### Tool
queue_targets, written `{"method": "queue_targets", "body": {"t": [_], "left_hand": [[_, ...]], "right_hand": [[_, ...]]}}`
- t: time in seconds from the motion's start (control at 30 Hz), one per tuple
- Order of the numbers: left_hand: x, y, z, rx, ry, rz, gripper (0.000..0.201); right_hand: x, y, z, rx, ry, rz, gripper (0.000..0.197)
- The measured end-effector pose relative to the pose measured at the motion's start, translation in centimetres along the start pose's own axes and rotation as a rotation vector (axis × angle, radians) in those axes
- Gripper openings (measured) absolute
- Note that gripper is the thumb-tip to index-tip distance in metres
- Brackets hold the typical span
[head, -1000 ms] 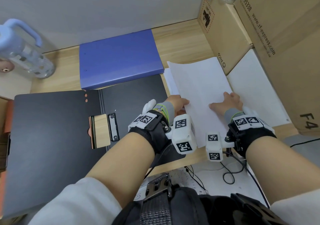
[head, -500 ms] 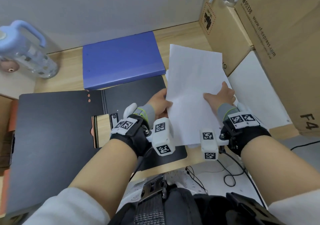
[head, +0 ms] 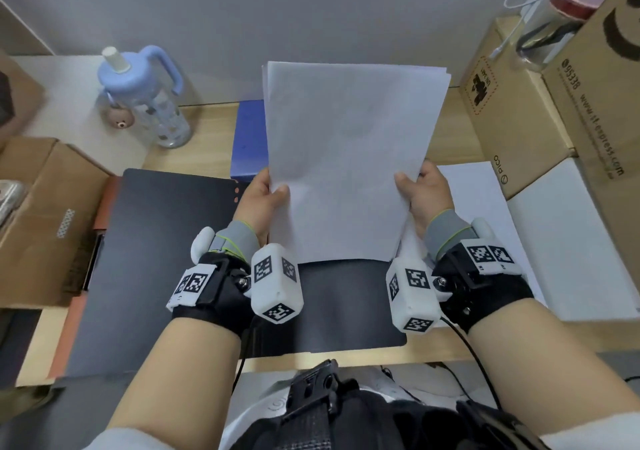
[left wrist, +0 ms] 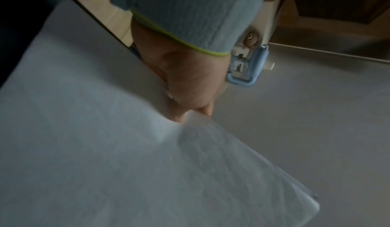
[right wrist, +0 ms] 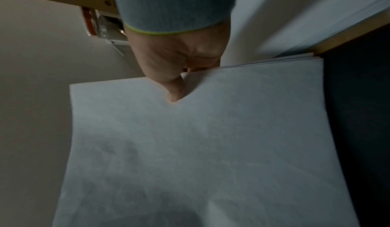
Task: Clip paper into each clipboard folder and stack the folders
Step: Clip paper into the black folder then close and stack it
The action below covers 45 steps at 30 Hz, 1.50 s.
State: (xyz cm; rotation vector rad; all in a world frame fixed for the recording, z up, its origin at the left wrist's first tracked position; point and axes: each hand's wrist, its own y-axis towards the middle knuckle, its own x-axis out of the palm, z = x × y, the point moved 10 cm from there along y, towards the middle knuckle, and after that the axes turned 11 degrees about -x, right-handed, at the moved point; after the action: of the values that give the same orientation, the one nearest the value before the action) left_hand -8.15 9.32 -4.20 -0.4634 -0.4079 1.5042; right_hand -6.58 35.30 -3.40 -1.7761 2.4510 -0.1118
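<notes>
A sheaf of white paper [head: 349, 158] stands almost upright over the open black clipboard folder [head: 166, 241], its lower edge just above the folder's right half. My left hand [head: 265, 190] pinches the sheaf's left edge, thumb on the front. My right hand [head: 420, 190] pinches the right edge the same way. The wrist views show the paper [left wrist: 147, 172] [right wrist: 200, 147] with a thumb pressed on it. A closed blue folder [head: 247, 138] lies behind, mostly hidden by the sheets. The black folder's clip is hidden behind my left arm.
More white paper [head: 485, 214] lies flat on the wooden desk at the right. Cardboard boxes [head: 540, 110] stand at the back right, another box [head: 52, 221] at the left. A blue-lidded water bottle [head: 145, 99] stands at the back left. Cables hang at the front edge.
Both hands have lifted the sheaf off the pile on the right, tilted it upright and carried it left over the black folder. The head view has tipped up.
</notes>
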Motion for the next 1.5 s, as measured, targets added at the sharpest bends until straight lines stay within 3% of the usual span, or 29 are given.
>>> {"method": "queue_targets", "body": {"t": [0.13, 0.2, 0.27, 0.37, 0.5, 1.07, 1.27, 1.5], "left_hand": [[-0.8, -0.5, 1.6, 0.061, -0.097, -0.008, 0.023], [-0.8, -0.6, 1.6, 0.060, -0.140, -0.010, 0.027], [-0.9, -0.6, 0.4, 0.028, -0.161, 0.002, 0.037], [-0.5, -0.8, -1.4, 0.000, -0.154, -0.001, 0.034], [0.4, -1.3, -0.7, 0.040, -0.164, -0.040, 0.040], [-0.1, -1.5, 2.5, 0.165, -0.182, -0.020, 0.027], [-0.2, -0.6, -0.4, 0.043, -0.094, -0.042, 0.029], [-0.1, -0.3, -0.5, 0.026, -0.085, -0.056, 0.029]], "right_hand": [[1.4, 0.0, -3.4, -0.158, 0.122, -0.047, 0.028], [1.4, -0.1, -3.9, -0.180, 0.150, -0.065, 0.031], [1.6, -0.4, -3.0, -0.157, 0.126, -0.098, 0.031], [1.8, -1.3, -1.1, -0.094, 0.065, -0.153, 0.031], [1.5, -1.4, -0.8, -0.082, 0.091, -0.136, 0.028], [1.0, -1.1, -2.3, -0.115, 0.185, -0.103, 0.025], [1.3, -1.9, 0.3, -0.016, 0.114, -0.157, 0.025], [1.1, -1.9, 0.2, -0.014, 0.090, -0.135, 0.021]]}}
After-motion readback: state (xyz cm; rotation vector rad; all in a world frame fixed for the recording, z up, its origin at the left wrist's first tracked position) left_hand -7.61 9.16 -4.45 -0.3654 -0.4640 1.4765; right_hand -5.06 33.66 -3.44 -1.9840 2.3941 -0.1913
